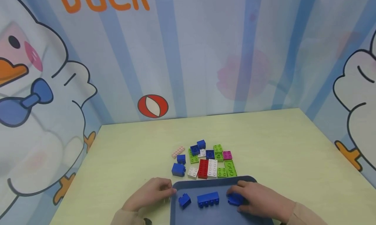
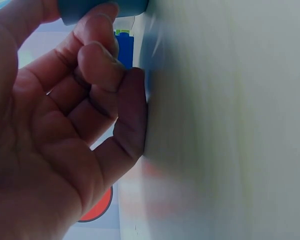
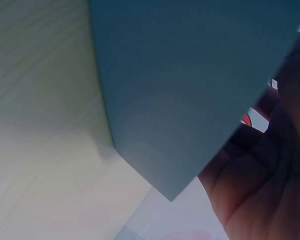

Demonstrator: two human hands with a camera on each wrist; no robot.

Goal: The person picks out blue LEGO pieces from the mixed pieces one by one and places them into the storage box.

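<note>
A blue-grey tray point(image 1: 217, 216) lies at the table's front edge in the head view. My left hand point(image 1: 151, 193) grips its far left corner, the thumb at the rim. The left wrist view has the other fingers point(image 2: 132, 105) curled low beside the tabletop. Inside the tray, my right hand point(image 1: 261, 199) holds a blue toy brick point(image 1: 234, 200) between thumb and fingers, partly covering it. To its left are a long blue brick point(image 1: 208, 199) on its side and a smaller blue brick point(image 1: 184, 201). The tray's outer wall point(image 3: 180, 100) hides the right fingertips in the right wrist view.
Behind the tray several loose bricks are grouped on the pale table point(image 1: 132, 146): a red brick point(image 1: 203, 168), a long white brick point(image 1: 212, 168), a green brick point(image 1: 230, 168), a magenta brick point(image 1: 227, 155) and blue ones. A printed curtain point(image 1: 199, 55) stands along the table's back.
</note>
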